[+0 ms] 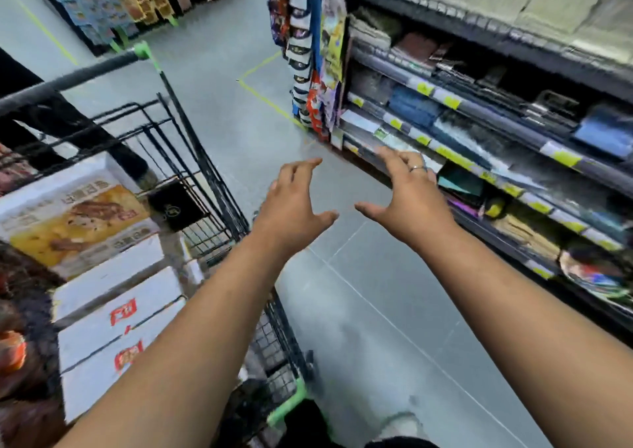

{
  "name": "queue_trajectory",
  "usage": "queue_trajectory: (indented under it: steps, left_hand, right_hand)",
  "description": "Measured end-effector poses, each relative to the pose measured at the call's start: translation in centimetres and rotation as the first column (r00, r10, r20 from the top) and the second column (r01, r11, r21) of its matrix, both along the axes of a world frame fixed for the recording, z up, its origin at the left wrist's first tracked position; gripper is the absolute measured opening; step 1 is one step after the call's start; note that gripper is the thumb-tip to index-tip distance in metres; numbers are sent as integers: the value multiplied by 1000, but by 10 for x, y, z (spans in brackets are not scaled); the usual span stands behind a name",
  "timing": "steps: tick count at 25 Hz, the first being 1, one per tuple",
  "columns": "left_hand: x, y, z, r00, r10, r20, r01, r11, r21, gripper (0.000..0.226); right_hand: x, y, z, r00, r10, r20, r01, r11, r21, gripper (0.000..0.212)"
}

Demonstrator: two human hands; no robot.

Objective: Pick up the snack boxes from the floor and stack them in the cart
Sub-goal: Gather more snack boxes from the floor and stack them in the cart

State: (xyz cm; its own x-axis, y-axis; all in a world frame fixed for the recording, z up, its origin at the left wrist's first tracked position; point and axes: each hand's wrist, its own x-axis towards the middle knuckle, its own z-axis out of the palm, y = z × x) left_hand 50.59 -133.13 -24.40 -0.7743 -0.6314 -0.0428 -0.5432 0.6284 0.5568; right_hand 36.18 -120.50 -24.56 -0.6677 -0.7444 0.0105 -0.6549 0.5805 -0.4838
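Note:
A black wire cart (205, 176) with green corner caps stands at the left. Inside it lie several white snack boxes (113, 307) stacked on their sides, and a box with a yellow biscuit picture (75, 221) rests on top. My left hand (294, 207) and my right hand (407, 194) are stretched out side by side over the bare grey floor, to the right of the cart. Both have spread fingers and hold nothing. A ring sits on one finger of my right hand. No snack box shows on the floor in this view.
Store shelves (479, 111) packed with goods run along the right side. Hanging packets (305, 53) fill the shelf end. More stacked goods (113, 5) stand at the far left. A yellow line (263, 98) marks the grey floor (359, 310) of the aisle.

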Motion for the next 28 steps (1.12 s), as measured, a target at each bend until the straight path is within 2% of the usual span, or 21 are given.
queue_trajectory:
  steps: [6,13,21,28]
  left_hand:
    - [-109,143,18,975,-218,-35,218,976,-5,78]
    - [-223,288,50,828,-556,-70,555,831,-30,76]
    - [-339,439,53,504,-859,-85,859,510,-57,71]
    - [-415,591,56,92,-989,-115,993,99,-56,74]
  right_hand:
    - [-74,180,21,976,-217,-2,217,976,7,85]
    - [-122,360,40,850,-527,12,527,849,-15,79]
    - [-149,522,48,540,-841,22,841,539,-35,81]
    - [-151,638,67,152,-988,37,985,148,-86,81]
